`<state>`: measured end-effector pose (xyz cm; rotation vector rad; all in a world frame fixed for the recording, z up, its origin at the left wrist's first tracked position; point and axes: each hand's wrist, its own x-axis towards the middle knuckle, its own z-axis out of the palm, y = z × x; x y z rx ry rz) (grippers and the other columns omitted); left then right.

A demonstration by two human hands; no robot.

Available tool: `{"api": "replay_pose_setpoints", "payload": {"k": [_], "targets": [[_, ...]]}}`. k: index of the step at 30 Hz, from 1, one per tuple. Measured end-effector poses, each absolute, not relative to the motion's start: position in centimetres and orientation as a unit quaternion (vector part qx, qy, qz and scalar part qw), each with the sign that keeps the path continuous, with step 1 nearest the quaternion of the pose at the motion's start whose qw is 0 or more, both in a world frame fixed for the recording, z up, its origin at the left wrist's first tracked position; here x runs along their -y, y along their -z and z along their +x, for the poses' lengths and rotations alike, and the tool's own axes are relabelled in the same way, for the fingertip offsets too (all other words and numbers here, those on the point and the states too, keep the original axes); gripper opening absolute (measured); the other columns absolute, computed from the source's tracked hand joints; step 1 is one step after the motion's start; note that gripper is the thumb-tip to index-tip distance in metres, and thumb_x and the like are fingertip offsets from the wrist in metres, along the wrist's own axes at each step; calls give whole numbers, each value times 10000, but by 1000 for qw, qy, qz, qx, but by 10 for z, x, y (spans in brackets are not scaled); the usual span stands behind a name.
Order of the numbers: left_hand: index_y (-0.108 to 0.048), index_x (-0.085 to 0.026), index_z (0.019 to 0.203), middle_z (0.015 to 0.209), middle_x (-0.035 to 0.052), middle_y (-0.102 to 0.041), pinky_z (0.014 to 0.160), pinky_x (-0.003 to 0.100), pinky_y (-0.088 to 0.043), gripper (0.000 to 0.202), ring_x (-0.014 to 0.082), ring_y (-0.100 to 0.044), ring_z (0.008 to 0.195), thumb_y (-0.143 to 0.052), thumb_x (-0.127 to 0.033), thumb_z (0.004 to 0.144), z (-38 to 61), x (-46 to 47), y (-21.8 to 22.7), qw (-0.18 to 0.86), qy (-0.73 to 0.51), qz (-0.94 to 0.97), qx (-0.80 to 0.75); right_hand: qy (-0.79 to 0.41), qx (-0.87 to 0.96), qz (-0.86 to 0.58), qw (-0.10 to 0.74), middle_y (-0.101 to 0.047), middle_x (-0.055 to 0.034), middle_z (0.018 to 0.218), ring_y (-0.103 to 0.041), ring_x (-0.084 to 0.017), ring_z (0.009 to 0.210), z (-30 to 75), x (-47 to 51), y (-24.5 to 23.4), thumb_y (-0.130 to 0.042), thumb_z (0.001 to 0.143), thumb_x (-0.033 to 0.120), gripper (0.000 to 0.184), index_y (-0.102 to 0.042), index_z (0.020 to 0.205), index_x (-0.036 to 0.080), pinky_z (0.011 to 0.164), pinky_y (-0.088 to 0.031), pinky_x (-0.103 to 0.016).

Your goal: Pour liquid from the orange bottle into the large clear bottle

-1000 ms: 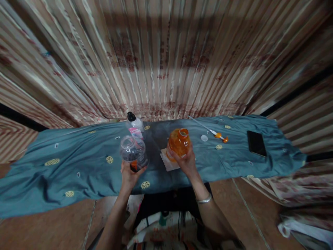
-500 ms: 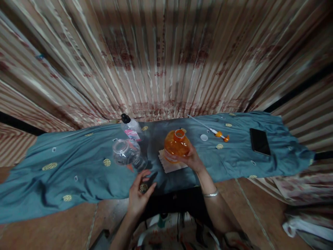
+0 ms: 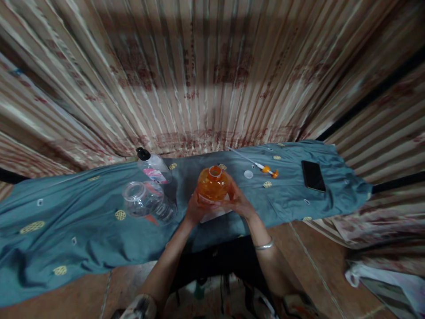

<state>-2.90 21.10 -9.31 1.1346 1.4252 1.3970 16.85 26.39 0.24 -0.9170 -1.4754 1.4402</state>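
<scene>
An orange see-through bottle [image 3: 213,185] with an uncapped round neck is upright between my hands. My left hand [image 3: 196,209] closes around its lower left side, and my right hand [image 3: 239,201] grips it from the right. Partly under it, on the cloth, lies a pale scallop-edged sheet [image 3: 217,215]. Behind and to the right rest an orange-and-white pump head with a long tube [image 3: 266,169] and a small white disc [image 3: 248,174]. The bottle's base is hidden by my fingers, so I cannot tell whether it touches the sheet.
On the left stand a clear wide-mouthed plastic jar [image 3: 134,201] and, behind it, a clear pump bottle [image 3: 154,167] with a black top and pink label. A black phone [image 3: 313,176] lies at the right. A teal patterned cloth [image 3: 89,230] covers the table, with a striped curtain behind.
My left hand has moved from beside the clear jar to the orange bottle and taken hold of it. My right hand keeps its grip. The whole view has shifted a little.
</scene>
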Motion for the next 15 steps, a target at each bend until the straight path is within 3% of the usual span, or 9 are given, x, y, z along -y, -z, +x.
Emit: {"api": "replay_pose_setpoints", "payload": {"k": [2, 5, 7, 9, 11, 13, 15], "targets": [[-765, -224, 1526, 1552, 142, -789, 1123, 576, -732, 497, 323, -813, 1327, -864, -509, 1131, -30, -209, 98, 413, -550, 448, -571, -564, 584, -384, 441, -777, -157, 1755, -687, -416, 1711, 191, -269, 9, -1175, 542, 784, 1277, -755, 1666, 347, 1414, -567, -657], [-763, -224, 1533, 1554, 145, -788, 1117, 582, -735, 510, 327, -811, 1329, -865, -517, 1128, -30, -207, 101, 415, -550, 445, -571, -494, 584, -433, 477, -762, -164, 1773, -682, -417, 1713, 239, -292, 21, -1054, 746, 859, 1107, -735, 1676, 350, 1438, -521, -687], [-760, -225, 1541, 1563, 146, -786, 1122, 587, -735, 518, 331, -809, 1339, -867, -518, 1127, -28, -207, 101, 414, -558, 441, -568, -373, 602, -505, 493, -799, -171, 1716, -727, -443, 1647, 272, -318, 21, -989, 817, 855, 1038, -734, 1663, 311, 1433, -501, -735], [-759, -225, 1544, 1568, 147, -784, 1132, 593, -731, 524, 337, -807, 1353, -872, -515, 1123, -25, -207, 101, 407, -569, 437, -566, -236, 634, -592, 437, -820, -248, 1659, -764, -495, 1570, 298, -346, 17, -938, 894, 765, 932, -758, 1624, 215, 1395, -520, -769], [-762, -224, 1541, 1568, 147, -785, 1138, 600, -729, 526, 341, -804, 1364, -876, -518, 1120, -23, -206, 100, 398, -579, 434, -564, -141, 658, -657, 341, -835, -342, 1586, -790, -524, 1507, 314, -370, 13, -899, 960, 609, 767, -790, 1553, 136, 1341, -575, -716], [-761, -222, 1543, 1569, 147, -785, 1144, 606, -726, 532, 344, -803, 1369, -879, -518, 1117, -21, -206, 100, 390, -585, 435, -563, -102, 676, -682, 259, -893, -343, 1442, -845, -511, 1379, 319, -385, 11, -862, 985, 489, 625, -812, 1486, 119, 1241, -641, -659], [-758, -221, 1549, 1570, 147, -784, 1147, 608, -724, 537, 344, -804, 1368, -880, -516, 1117, -20, -205, 101, 383, -587, 439, -563, -96, 685, -685, 230, -936, -305, 1259, -881, -484, 1221, 317, -390, 13, -831, 1001, 435, 497, -843, 1401, 141, 1141, -679, -616]]}}
